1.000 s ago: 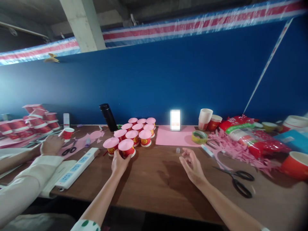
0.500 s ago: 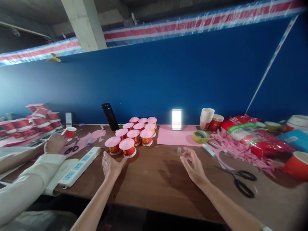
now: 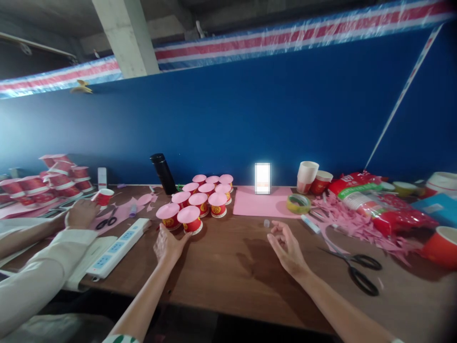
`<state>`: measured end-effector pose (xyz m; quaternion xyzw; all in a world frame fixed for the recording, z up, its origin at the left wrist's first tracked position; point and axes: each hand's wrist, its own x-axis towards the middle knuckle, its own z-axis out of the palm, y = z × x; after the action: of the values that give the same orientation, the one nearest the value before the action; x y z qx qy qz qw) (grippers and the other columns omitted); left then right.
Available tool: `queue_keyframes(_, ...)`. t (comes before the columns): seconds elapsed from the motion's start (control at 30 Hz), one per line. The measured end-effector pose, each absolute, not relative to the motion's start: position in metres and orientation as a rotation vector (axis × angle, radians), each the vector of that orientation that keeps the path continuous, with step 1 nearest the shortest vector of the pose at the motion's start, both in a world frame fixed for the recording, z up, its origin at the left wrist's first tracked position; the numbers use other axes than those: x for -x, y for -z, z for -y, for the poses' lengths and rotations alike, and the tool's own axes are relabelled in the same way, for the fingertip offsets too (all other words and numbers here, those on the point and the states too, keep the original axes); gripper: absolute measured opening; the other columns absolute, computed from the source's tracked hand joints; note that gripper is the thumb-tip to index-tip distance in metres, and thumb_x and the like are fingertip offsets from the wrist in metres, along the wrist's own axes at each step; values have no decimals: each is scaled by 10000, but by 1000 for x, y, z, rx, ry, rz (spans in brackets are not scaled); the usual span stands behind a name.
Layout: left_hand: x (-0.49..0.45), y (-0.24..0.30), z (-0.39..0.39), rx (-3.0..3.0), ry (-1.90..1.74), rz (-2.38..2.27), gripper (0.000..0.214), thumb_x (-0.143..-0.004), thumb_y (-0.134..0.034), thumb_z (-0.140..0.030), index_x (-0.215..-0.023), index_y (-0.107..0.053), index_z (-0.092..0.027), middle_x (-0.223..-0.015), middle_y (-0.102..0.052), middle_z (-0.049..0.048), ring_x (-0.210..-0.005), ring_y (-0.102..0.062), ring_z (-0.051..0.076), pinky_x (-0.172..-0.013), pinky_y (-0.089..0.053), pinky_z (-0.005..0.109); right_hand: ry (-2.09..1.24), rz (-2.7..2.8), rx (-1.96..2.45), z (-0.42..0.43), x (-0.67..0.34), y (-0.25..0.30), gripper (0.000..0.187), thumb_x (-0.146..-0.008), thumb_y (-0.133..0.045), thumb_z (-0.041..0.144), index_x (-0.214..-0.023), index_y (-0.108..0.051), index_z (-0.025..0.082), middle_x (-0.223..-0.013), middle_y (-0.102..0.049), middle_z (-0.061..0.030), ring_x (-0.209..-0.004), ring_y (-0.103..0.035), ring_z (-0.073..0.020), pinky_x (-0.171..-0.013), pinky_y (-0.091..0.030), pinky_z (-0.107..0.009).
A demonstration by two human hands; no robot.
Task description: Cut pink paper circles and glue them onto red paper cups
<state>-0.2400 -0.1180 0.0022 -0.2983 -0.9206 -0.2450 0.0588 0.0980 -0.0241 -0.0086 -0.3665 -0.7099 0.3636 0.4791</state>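
Note:
Several red paper cups [image 3: 190, 225], topped with pink paper discs, stand grouped left of centre on the brown table. My left hand [image 3: 170, 245] is at the near side of the front two cups, fingers apart. Its thumb tip lies by the base of the front right cup; whether it touches cannot be made out. Over the table to the right, my right hand [image 3: 287, 247] hovers empty with its fingers loosely curled and apart. Just beyond its fingertips lies a small clear cap [image 3: 266, 223]. Black-handled scissors [image 3: 357, 267] rest to the right of that hand.
Pink paper [image 3: 260, 202] lies under a bright phone [image 3: 263, 178]. A tape roll [image 3: 298, 204], paper shreds [image 3: 360, 224] and a red cup bag [image 3: 378, 202] are at right. A power strip [image 3: 119, 247], black bottle [image 3: 163, 174] and a co-worker's hand [image 3: 82, 214] are at left.
My left hand has shifted very slightly, its fingers a little closer to the front cups. The right hand and the cups look nearly unchanged.

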Motion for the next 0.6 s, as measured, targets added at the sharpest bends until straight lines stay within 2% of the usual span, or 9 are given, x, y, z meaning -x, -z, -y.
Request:
queue_keyframes(0.4, 239, -1, 117, 907, 722, 2739, 1044, -571, -610, -602, -1332, -190, -22, -1229, -461, 261, -1125, -461, 377, -848, -400, 442, -901, 1747, 900, 25, -99, 7, 354, -837, -502, 363, -1144, -414, 210, -937, -483, -38, -584, -501, -95, -559, -454, -243)
queue_keyframes(0.5, 243, 4, 120, 953, 766, 2713, 945, -608, -619, -523, -1323, -223, -50, -1205, -488, 230, -1111, -476, 361, -839, -409, 433, -907, 1752, 901, 25, -99, 8, 354, -840, -499, 363, -1147, -411, 211, -940, -484, -39, -590, -504, -96, -563, -456, -244)
queue_keyframes(0.6, 249, 8, 124, 999, 798, 2650, 804, -690, -571, -405, -1316, -242, -23, -1211, -486, 230, -1138, -460, 340, -874, -399, 417, -907, 1761, 909, 25, -99, 8, 352, -839, -499, 366, -1144, -414, 211, -934, -484, -35, -594, -505, -97, -568, -457, -244)
